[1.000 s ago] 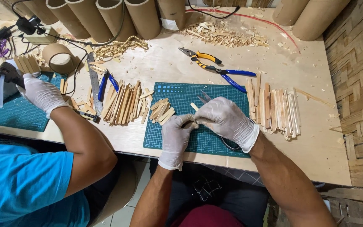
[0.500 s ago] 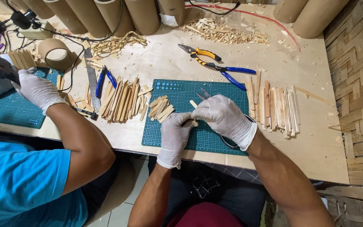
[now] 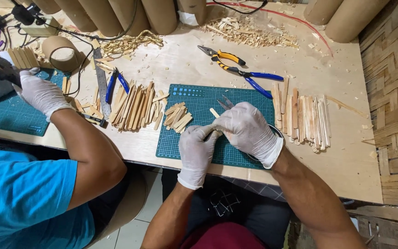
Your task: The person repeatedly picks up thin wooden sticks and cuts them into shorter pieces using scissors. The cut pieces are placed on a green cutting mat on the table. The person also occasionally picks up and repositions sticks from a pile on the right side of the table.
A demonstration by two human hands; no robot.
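Note:
Both my hands wear white gloves and meet over a green cutting mat (image 3: 194,94) at the table's near edge. My left hand (image 3: 198,151) pinches a thin wooden stick (image 3: 214,112) whose pale end pokes out to the upper left. My right hand (image 3: 248,130) is closed on a pair of scissors (image 3: 226,102). Only the grey metal tips show above the fingers, and a dark loop shows at my wrist. A small heap of short stick pieces (image 3: 177,116) lies on the mat just left of my hands.
A row of long sticks (image 3: 302,115) lies right of the mat and a bigger pile (image 3: 134,107) left of it. Yellow pliers (image 3: 223,57) and blue pliers (image 3: 260,79) lie behind. A co-worker's gloved hand (image 3: 42,94) works at the left, near a tape roll (image 3: 61,50), ruler (image 3: 101,85) and cardboard tubes (image 3: 157,14).
My hands stay together over the mat and barely shift. The co-worker's hand has moved slightly toward the far left mat.

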